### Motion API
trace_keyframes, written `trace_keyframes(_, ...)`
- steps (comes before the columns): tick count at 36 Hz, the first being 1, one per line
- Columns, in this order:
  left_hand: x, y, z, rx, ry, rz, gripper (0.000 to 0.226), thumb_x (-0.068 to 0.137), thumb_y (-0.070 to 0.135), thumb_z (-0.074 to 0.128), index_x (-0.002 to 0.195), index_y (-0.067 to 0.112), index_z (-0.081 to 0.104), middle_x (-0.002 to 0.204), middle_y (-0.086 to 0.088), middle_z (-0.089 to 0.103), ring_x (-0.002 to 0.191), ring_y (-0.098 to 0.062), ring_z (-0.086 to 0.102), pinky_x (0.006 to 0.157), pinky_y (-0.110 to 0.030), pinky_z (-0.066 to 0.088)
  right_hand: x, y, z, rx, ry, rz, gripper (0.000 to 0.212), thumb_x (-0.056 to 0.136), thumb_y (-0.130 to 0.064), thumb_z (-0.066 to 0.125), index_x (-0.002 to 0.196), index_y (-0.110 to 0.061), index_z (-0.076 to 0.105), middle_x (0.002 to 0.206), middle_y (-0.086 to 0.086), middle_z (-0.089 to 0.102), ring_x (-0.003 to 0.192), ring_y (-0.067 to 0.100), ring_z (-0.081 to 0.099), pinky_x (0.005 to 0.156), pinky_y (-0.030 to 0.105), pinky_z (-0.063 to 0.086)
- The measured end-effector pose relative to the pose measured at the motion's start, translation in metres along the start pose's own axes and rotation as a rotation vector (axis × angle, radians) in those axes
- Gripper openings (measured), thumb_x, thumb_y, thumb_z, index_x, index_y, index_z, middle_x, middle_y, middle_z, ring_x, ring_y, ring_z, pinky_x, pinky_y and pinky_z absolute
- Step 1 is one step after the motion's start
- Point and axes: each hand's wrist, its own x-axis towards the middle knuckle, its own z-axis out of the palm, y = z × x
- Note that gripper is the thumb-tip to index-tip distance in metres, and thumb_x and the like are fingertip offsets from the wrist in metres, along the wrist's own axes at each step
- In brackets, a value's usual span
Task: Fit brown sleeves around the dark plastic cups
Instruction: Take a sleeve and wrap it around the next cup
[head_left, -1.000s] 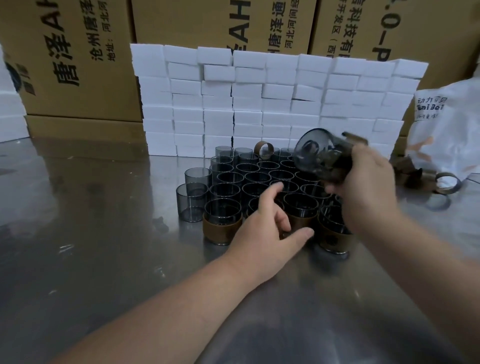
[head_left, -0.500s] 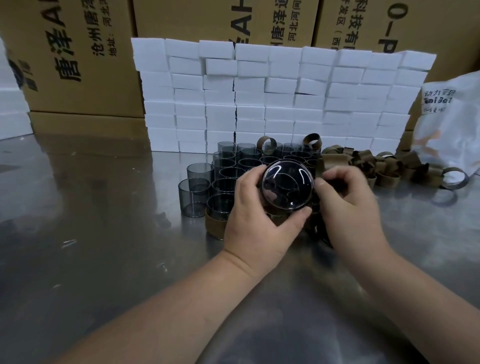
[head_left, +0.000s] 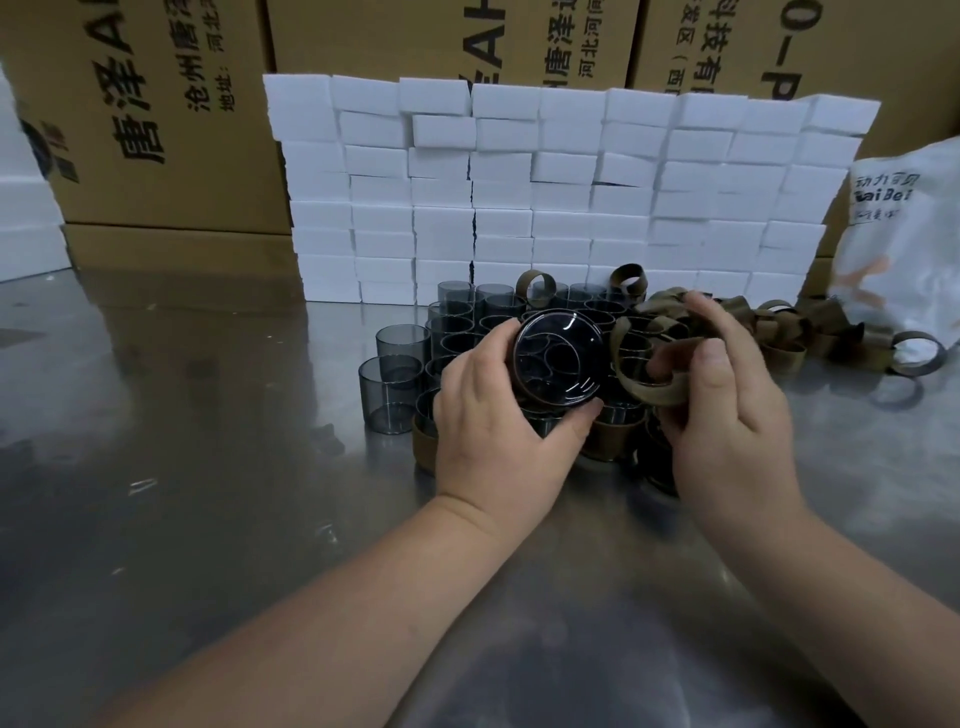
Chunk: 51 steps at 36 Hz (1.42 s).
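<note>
Dark plastic cup (head_left: 558, 358), base toward the camera, was gripped by the curled fingers (head_left: 496, 340) of the left hand (head_left: 498, 447) above the clustered cups (head_left: 397, 389) on the tabletop (head_left: 208, 493). The right hand (head_left: 727, 421) pinched an open brown sleeve (head_left: 647, 389) just beside it; loose sleeves (head_left: 789, 343) lay behind.

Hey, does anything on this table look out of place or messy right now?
Slightly. Two loose sleeves stand on edge atop the back cups, away from the tangled sleeve pile on the right. Nothing looks spilled or broken. The left hand grips a cup, the right hand a sleeve.
</note>
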Motion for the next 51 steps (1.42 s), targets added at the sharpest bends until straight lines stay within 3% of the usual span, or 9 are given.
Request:
trace_keyframes(6, 0.001, -0.001, 0.001, 0.024, -0.055, -0.017, 0.075, 0.065, 0.044, 0.072, 0.129, 0.014, 0.046, 0.12, 0.001, 0.055, 0.113, -0.01, 0.034, 0.099, -0.04, 0.037, -0.001, -0.004, -0.004, 0.051, -0.083, -0.099, 0.036, 0.08, -0.035, 0.033, 0.102, -0.052, 0.056, 0.098, -0.038, 0.06, 0.095, -0.014, 0.055, 0.077, 0.004, 0.041)
trace_keyframes(13, -0.001, -0.003, 0.002, 0.042, -0.093, 0.061, 0.072, 0.069, 0.029, 0.074, 0.131, 0.006, 0.044, 0.127, -0.005, 0.052, 0.114, -0.014, 0.033, 0.099, -0.039, 0.035, -0.008, -0.002, 0.003, -0.069, -0.203, -0.233, 0.052, 0.077, 0.001, 0.041, 0.114, -0.034, 0.052, 0.102, -0.016, 0.053, 0.097, -0.012, 0.05, 0.084, 0.002, 0.034)
trace_keyframes(18, -0.002, -0.001, 0.003, 0.057, -0.055, 0.12, 0.068, 0.072, 0.033, 0.064, 0.13, 0.005, 0.041, 0.13, -0.014, 0.049, 0.12, -0.027, 0.043, 0.103, -0.039, 0.032, -0.009, -0.003, 0.005, -0.041, -0.17, -0.102, 0.051, 0.072, -0.007, 0.04, 0.107, -0.044, 0.044, 0.1, -0.021, 0.049, 0.095, -0.019, 0.047, 0.079, -0.004, 0.031)
trace_keyframes(24, 0.0, -0.002, 0.0, 0.05, -0.017, 0.186, 0.066, 0.073, 0.034, 0.065, 0.127, 0.018, 0.03, 0.131, -0.018, 0.046, 0.121, -0.021, 0.034, 0.105, -0.039, 0.03, -0.007, -0.005, 0.003, 0.017, -0.216, -0.117, 0.053, 0.075, -0.003, 0.038, 0.111, -0.041, 0.047, 0.107, -0.026, 0.051, 0.103, -0.017, 0.047, 0.084, 0.0, 0.035)
trace_keyframes(28, 0.0, -0.005, 0.002, 0.056, -0.01, 0.204, 0.065, 0.073, 0.031, 0.062, 0.128, 0.017, 0.029, 0.13, -0.018, 0.046, 0.122, -0.022, 0.035, 0.105, -0.04, 0.031, -0.007, -0.001, 0.005, 0.118, -0.188, -0.027, 0.049, 0.069, -0.009, 0.041, 0.087, -0.055, 0.042, 0.087, -0.031, 0.055, 0.08, -0.008, 0.055, 0.064, 0.009, 0.045)
trace_keyframes(33, -0.001, -0.007, 0.004, 0.057, -0.022, 0.21, 0.07, 0.071, 0.037, 0.06, 0.13, 0.016, 0.029, 0.131, -0.016, 0.046, 0.123, -0.02, 0.034, 0.107, -0.033, 0.026, 0.0, 0.003, -0.001, 0.109, -0.084, -0.074, 0.03, 0.066, -0.019, 0.047, 0.072, -0.049, 0.047, 0.08, -0.026, 0.054, 0.074, -0.003, 0.049, 0.067, 0.012, 0.041)
trace_keyframes(41, 0.001, -0.006, 0.003, 0.108, -0.01, 0.211, 0.067, 0.073, 0.037, 0.062, 0.129, 0.02, 0.03, 0.128, -0.022, 0.044, 0.116, -0.024, 0.035, 0.1, -0.041, 0.034, -0.005, -0.007, 0.001, 0.076, -0.082, -0.231, 0.034, 0.08, -0.018, 0.052, 0.107, -0.038, 0.06, 0.093, -0.024, 0.057, 0.091, -0.003, 0.056, 0.078, 0.009, 0.041)
trace_keyframes(48, 0.001, -0.005, -0.001, 0.093, -0.086, 0.229, 0.064, 0.072, 0.038, 0.053, 0.13, 0.022, 0.032, 0.122, -0.013, 0.04, 0.098, -0.024, 0.047, 0.088, -0.037, 0.045, -0.006, -0.011, 0.0, 0.002, -0.175, -0.335, 0.043, 0.08, -0.001, 0.048, 0.108, -0.03, 0.063, 0.097, -0.014, 0.051, 0.092, 0.0, 0.051, 0.081, 0.011, 0.039)
trace_keyframes(51, 0.001, -0.002, -0.004, 0.091, -0.107, 0.228, 0.069, 0.07, 0.026, 0.065, 0.13, 0.022, 0.032, 0.124, -0.01, 0.036, 0.089, -0.022, 0.054, 0.081, -0.036, 0.05, -0.008, -0.009, 0.003, 0.026, -0.118, -0.281, 0.056, 0.075, 0.002, 0.049, 0.1, -0.048, 0.057, 0.09, -0.02, 0.056, 0.09, -0.006, 0.054, 0.08, 0.007, 0.04)
